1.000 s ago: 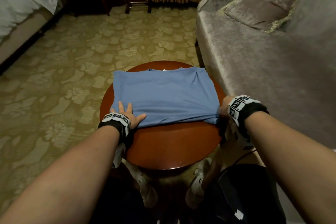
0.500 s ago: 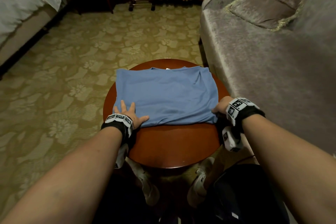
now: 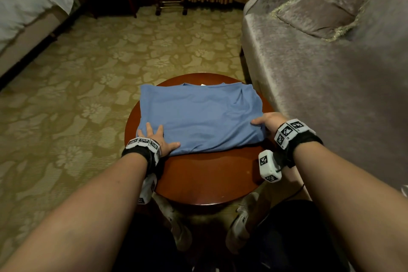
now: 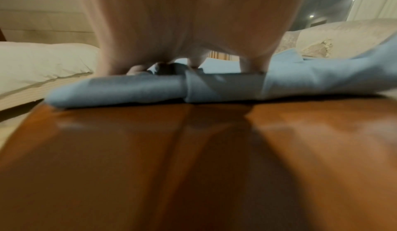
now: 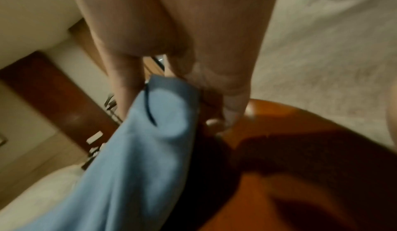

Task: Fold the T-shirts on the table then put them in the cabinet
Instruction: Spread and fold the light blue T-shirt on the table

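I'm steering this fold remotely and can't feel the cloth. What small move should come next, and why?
Probably lift the right edge and fold it across toward the left. The right hand pinches the blue T-shirt at its near right corner, thumb on top, while the left hand presses flat on the near left corner. The shirt lies half-folded on the round table, still wide.

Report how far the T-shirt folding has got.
Done: the blue T-shirt lies folded into a rectangle on the round table. In hand: the left hand presses flat on its near left corner, while the right hand grips the near right edge, thumb on top. Left: any last fold and putting it away; no cabinet or other shirt is visible.
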`<state>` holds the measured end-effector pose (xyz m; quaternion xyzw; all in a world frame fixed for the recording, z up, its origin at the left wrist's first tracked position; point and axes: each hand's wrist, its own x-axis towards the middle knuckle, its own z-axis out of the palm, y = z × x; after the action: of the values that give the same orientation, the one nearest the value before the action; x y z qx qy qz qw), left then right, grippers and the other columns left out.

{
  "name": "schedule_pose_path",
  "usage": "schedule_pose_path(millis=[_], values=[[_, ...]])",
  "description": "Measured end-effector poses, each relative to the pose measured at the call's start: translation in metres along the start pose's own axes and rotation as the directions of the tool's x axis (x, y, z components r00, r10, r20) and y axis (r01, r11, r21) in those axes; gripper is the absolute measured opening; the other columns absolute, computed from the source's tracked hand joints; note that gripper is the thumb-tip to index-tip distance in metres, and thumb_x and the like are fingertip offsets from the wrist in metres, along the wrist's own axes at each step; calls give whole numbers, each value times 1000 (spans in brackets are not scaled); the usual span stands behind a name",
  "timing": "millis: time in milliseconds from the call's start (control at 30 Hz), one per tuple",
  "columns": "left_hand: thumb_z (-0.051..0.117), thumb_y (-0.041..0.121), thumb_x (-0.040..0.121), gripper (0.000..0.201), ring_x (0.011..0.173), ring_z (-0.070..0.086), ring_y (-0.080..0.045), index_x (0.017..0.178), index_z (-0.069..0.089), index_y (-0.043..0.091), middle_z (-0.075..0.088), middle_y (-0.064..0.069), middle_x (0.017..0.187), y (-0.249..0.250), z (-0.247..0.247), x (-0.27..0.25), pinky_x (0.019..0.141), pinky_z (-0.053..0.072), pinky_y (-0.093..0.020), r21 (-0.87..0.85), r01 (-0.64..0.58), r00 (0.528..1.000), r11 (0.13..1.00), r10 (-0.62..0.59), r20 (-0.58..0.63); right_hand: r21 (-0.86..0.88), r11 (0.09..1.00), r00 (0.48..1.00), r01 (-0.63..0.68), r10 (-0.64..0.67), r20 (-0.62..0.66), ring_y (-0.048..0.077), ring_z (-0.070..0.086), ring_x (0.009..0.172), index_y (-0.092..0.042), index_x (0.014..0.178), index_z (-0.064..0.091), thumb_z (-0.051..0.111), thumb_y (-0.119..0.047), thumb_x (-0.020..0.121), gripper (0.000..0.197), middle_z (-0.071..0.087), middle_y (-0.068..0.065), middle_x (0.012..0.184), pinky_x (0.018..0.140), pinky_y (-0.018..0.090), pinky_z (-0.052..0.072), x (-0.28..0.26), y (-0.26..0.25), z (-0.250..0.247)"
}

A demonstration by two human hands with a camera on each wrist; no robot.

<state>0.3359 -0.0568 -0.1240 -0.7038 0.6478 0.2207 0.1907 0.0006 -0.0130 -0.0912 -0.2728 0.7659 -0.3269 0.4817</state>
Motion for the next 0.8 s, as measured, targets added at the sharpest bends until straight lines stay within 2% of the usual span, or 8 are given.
schedule_pose_path(millis=[133,200,300,433,533,633,700,800], values=[[44,81,76,103,144,-10,-43,152,-6,32,-19,-8,158,1,0,0,117,5,-56,13,4,1000,1000,-4,-1,109,982,983,156,-143,-113,24,54,65,-15,58,48,77,-12,68,31,55,5,65,58,31,42,-1,-2,-5],[43,81,76,103,144,-10,-42,152,-6,32,-19,-8,158,2,1,0,117,5,-55,13,4,1000,1000,-4,-9,221,958,980,183,-159,-122,28,61,84,-13,74,62,75,-13,70,14,65,7,83,70,35,49,3,-4,-3],[42,81,76,103,144,-10,-43,152,-6,32,-19,-8,158,2,0,0,117,5,-55,14,4,1000,1000,-3,-7,202,969,990,141,-133,-50,26,57,101,-3,115,61,59,-5,90,26,62,10,111,86,36,46,6,4,2],[43,81,76,103,144,-9,-43,152,-7,31,-20,-8,158,2,-1,0,117,4,-55,22,-3,1000,1000,3,2,-124,987,995,104,-104,10,26,59,101,-5,114,63,61,-9,91,24,63,7,112,89,34,46,4,20,-3],[43,80,77,103,144,-9,-43,152,-7,31,-20,-8,158,2,-2,-1,117,5,-55,15,0,1000,1000,0,7,2,999,998,49,-50,25,33,61,101,-8,115,64,69,-15,82,34,65,13,113,93,45,48,14,23,-15],[43,80,77,101,144,-8,-42,152,-5,32,-19,-7,158,1,-2,-2,117,5,-54,5,1,1000,1000,-1,4,319,948,1000,-16,20,-8,27,54,69,-14,101,64,66,-17,81,20,59,13,86,62,31,43,12,15,-17],[45,79,78,99,145,-8,-40,152,-2,33,-17,-6,159,-1,-4,-1,118,5,-53,-24,-9,1000,1000,9,4,250,967,999,-53,51,11,20,41,53,-14,87,60,65,-19,83,8,51,7,66,51,24,30,-2,11,-16],[48,77,77,98,145,-6,-39,153,2,33,-14,-5,160,-6,-6,1,118,6,-52,-56,-26,1000,998,27,9,-90,992,970,-86,104,220,12,37,37,-13,67,49,66,-16,84,25,41,-1,41,42,21,29,-18,17,-17]])
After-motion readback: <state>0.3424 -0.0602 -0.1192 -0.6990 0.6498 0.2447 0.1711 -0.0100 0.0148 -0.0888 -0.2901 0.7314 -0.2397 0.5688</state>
